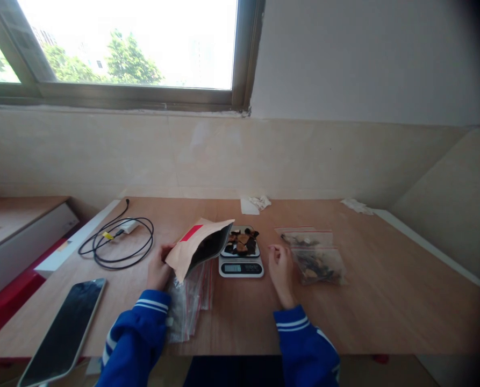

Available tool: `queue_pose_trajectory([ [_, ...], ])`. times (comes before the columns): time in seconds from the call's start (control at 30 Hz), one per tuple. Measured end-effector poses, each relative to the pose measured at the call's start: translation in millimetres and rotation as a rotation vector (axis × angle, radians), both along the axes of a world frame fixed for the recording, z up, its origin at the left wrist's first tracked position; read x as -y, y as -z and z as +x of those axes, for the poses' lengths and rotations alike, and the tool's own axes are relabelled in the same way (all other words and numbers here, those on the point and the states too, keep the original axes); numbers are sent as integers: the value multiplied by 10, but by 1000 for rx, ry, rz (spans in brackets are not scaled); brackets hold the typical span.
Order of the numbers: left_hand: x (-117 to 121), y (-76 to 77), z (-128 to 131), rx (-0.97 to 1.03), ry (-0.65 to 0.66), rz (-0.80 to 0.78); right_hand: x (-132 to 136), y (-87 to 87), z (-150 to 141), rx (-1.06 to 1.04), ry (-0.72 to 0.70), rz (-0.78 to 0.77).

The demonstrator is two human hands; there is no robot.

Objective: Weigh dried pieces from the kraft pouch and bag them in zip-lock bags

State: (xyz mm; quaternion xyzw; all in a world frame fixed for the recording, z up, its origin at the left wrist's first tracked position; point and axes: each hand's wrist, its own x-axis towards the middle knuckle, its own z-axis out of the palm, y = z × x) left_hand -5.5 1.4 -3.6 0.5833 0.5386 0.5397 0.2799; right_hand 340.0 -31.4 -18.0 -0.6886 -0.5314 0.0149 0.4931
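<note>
Your left hand (pixel 158 266) grips a paper pouch (pixel 195 247), its mouth tilted just beside the scale (pixel 241 267) mid-table (pixel 385 312). Your right hand (pixel 282 271) is empty, fingers narrowly curled. A clumsy tilt could knock the scale, scattering the dark pieces (pixel 241 241).

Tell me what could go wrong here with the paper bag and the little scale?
The kraft paper pouch in the left hand tilts its open mouth toward the digital scale, so it might spill or bump the dark dried pieces off the tray. The phone lies across the table edge and could get knocked off.
</note>
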Motion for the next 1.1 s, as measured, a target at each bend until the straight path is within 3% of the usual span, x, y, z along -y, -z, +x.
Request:
queue_pose_trajectory([
  [0.47,4,-29,6,-106,-198,-58,3,105,12,67,28,-27],
  [0.7,44,-110,16,-272,-397,-129,-5,131,17,64,10,-1],
  [1.1,52,-153,63,-238,-430,-91,16,78,0,73,-12,43],
])
